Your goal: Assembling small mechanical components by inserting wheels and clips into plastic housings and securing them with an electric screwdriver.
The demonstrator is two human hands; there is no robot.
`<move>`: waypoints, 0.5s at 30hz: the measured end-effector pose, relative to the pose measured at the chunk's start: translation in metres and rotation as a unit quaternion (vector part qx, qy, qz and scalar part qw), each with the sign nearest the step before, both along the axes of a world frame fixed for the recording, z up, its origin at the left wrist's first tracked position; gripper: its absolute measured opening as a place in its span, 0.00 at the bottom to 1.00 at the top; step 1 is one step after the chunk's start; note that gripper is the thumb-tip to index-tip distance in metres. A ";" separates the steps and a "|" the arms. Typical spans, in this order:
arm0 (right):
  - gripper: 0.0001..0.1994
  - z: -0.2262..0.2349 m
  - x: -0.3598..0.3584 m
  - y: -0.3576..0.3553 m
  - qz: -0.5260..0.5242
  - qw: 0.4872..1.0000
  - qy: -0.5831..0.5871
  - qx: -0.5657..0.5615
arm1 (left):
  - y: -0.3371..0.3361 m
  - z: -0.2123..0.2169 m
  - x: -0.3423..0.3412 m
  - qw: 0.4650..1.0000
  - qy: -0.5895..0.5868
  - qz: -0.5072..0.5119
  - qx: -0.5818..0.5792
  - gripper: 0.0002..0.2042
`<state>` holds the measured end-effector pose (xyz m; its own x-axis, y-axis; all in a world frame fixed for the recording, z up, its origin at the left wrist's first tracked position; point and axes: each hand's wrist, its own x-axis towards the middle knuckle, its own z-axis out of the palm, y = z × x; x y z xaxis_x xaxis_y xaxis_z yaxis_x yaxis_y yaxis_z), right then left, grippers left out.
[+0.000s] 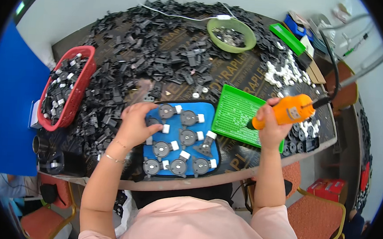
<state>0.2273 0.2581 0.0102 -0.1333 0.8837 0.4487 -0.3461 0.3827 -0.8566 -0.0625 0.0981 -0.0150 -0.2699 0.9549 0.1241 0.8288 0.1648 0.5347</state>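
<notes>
My left hand (138, 123) curls its thumb and fingers round a dark grey round part (153, 121) with a white end piece, at the upper left of a blue mat (207, 109). Several similar grey parts with white ends lie on the mat, such as a round one (187, 137) in the middle and a tilted one (204, 146) at the right. An orange power screwdriver (290, 110) with a black cable is gripped in my right hand (272, 126). Its dark tip points down and left over a green perforated tray (232, 108) that holds small bits.
Black plastic pieces (160, 58) cover much of the table's far and left side. A red basket (87, 80) of parts stands left, a pale green basket (247, 45) at the back. White pieces (286, 70) and black wheels (293, 145) lie right. Chairs (317, 219) stand near the front edge.
</notes>
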 end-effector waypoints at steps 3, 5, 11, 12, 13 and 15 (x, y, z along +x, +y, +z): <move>0.11 0.009 -0.003 0.002 0.008 1.000 -0.015 0.018 | 0.007 -0.001 0.002 1.000 -0.002 0.001 -0.009 0.27; 0.12 0.026 -0.008 0.000 0.016 0.999 0.049 0.008 | 0.011 -0.002 0.003 1.000 0.008 0.010 -0.011 0.28; 0.14 0.050 -0.078 -0.028 0.140 0.986 0.092 0.022 | 0.008 0.014 -0.008 1.000 0.001 0.013 -0.002 0.30; 0.14 0.049 -0.090 -0.034 0.161 0.984 0.079 0.024 | 0.000 0.018 -0.014 1.000 -0.003 0.015 0.026 0.29; 0.14 0.048 -0.097 -0.039 0.166 0.983 0.077 0.021 | -0.006 0.022 -0.021 0.999 0.000 0.006 0.049 0.30; 0.13 0.044 -0.109 -0.046 0.217 0.972 0.089 0.016 | -0.032 0.033 -0.026 0.999 -0.030 0.016 0.039 0.30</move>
<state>0.1186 0.2118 0.0546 -0.4086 0.7463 0.5254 -0.6220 0.1935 -0.7587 -0.0884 0.0660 0.0175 -0.3089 0.9338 0.1806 0.7894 0.1458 0.5963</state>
